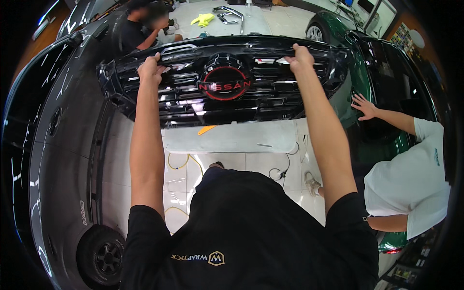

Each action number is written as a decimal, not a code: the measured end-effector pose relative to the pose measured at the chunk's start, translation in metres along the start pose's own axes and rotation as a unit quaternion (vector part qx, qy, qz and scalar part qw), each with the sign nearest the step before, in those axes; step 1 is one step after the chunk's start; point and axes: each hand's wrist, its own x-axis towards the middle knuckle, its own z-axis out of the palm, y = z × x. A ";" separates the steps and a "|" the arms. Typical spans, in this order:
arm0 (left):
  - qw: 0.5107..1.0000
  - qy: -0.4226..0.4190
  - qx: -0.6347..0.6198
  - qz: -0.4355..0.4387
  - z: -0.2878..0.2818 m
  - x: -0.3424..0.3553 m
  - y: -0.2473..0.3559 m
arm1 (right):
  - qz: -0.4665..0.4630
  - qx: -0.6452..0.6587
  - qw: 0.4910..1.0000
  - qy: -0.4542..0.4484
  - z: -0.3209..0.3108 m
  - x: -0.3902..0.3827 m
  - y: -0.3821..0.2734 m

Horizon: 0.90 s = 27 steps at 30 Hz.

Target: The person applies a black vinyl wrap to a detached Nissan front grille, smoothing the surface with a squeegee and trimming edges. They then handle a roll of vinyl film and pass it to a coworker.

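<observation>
I hold a glossy black car front grille (183,108) up by both hands, over a pale table (186,142); whether it rests on the table is unclear. It has a round centre emblem (224,72) with red outlining. My left hand (151,69) is closed on its upper left part, and my right hand (300,59) is closed on its upper right part. An orange flat tool (205,130) lies on the table just below the grille, partly hidden by it.
A grey car (67,145) is on the left, a green car (365,72) on the right. A white-shirted person (401,179) reaches toward the green car; a black-shirted person (129,31) sits behind the grille. A yellow cloth (203,19) and chrome parts lie beyond. Cords (282,171) lie on the floor.
</observation>
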 end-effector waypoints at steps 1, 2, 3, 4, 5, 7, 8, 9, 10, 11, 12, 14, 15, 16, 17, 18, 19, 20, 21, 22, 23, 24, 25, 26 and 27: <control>1.000 0.020 0.017 -0.013 -0.005 0.008 -0.020 | 0.007 -0.008 1.000 0.020 -0.008 0.005 0.018; 0.999 0.013 0.017 -0.025 -0.010 0.017 -0.035 | 0.015 -0.015 0.999 0.041 -0.012 0.010 0.032; 0.999 0.016 0.027 -0.033 -0.012 0.027 -0.051 | 0.031 -0.024 0.998 0.051 -0.016 0.016 0.045; 0.997 0.028 0.041 -0.051 -0.016 0.037 -0.065 | 0.045 -0.035 0.996 0.063 -0.018 0.021 0.058; 0.997 0.029 0.040 -0.060 -0.021 0.045 -0.080 | 0.058 -0.027 0.994 0.086 -0.019 0.026 0.072; 0.990 0.047 0.095 -0.088 -0.027 0.067 -0.104 | 0.068 -0.053 0.991 0.101 -0.023 0.038 0.099; 0.990 0.042 0.091 -0.102 -0.026 0.076 -0.117 | 0.078 -0.061 0.989 0.111 -0.023 0.047 0.112; 0.986 0.054 0.114 -0.107 -0.026 0.085 -0.131 | 0.091 -0.074 0.984 0.131 -0.025 0.057 0.124; 0.982 0.067 0.137 -0.112 -0.027 0.093 -0.146 | 0.105 -0.087 0.979 0.151 -0.027 0.067 0.138; 0.979 0.073 0.130 -0.136 -0.028 0.102 -0.158 | 0.127 -0.093 0.976 0.153 -0.030 0.076 0.150; 0.978 0.077 0.117 -0.153 -0.030 0.110 -0.172 | 0.133 -0.101 0.972 0.163 -0.031 0.087 0.163; 0.969 0.088 0.140 -0.186 -0.035 0.130 -0.198 | 0.144 -0.122 0.964 0.186 -0.038 0.104 0.191; 0.965 0.091 0.148 -0.197 -0.040 0.136 -0.211 | 0.145 -0.139 0.959 0.201 -0.042 0.109 0.201; 0.961 0.093 0.158 -0.207 -0.044 0.145 -0.223 | 0.150 -0.138 0.958 0.203 -0.045 0.115 0.212; 0.957 0.094 0.167 -0.216 -0.046 0.156 -0.235 | 0.152 -0.141 0.954 0.216 -0.047 0.121 0.222; 0.956 0.090 0.170 -0.221 -0.048 0.165 -0.246 | 0.154 -0.145 0.951 0.226 -0.051 0.126 0.230; 0.954 0.084 0.173 -0.228 -0.049 0.175 -0.255 | 0.155 -0.153 0.949 0.229 -0.052 0.132 0.238; 0.951 0.081 0.178 -0.239 -0.050 0.182 -0.265 | 0.145 -0.150 0.950 0.234 -0.055 0.136 0.245; 0.950 0.067 0.174 -0.253 -0.051 0.189 -0.273 | 0.150 -0.184 0.941 0.243 -0.057 0.144 0.251; 0.948 0.056 0.170 -0.263 -0.049 0.194 -0.278 | 0.158 -0.220 0.929 0.252 -0.062 0.147 0.256; 0.947 0.058 0.171 -0.264 -0.048 0.197 -0.284 | 0.160 -0.221 0.923 0.271 -0.061 0.155 0.263; 0.944 0.074 0.182 -0.265 -0.042 0.202 -0.287 | 0.176 -0.163 0.933 0.269 -0.062 0.160 0.267; 0.944 0.070 0.197 -0.255 -0.039 0.202 -0.289 | 0.176 -0.168 0.933 0.265 -0.063 0.163 0.272; 0.941 0.079 0.196 -0.265 -0.034 0.203 -0.291 | 0.174 -0.173 0.934 0.262 -0.064 0.167 0.275; 0.939 0.078 0.194 -0.273 -0.029 0.205 -0.292 | 0.174 -0.179 0.931 0.267 -0.062 0.171 0.278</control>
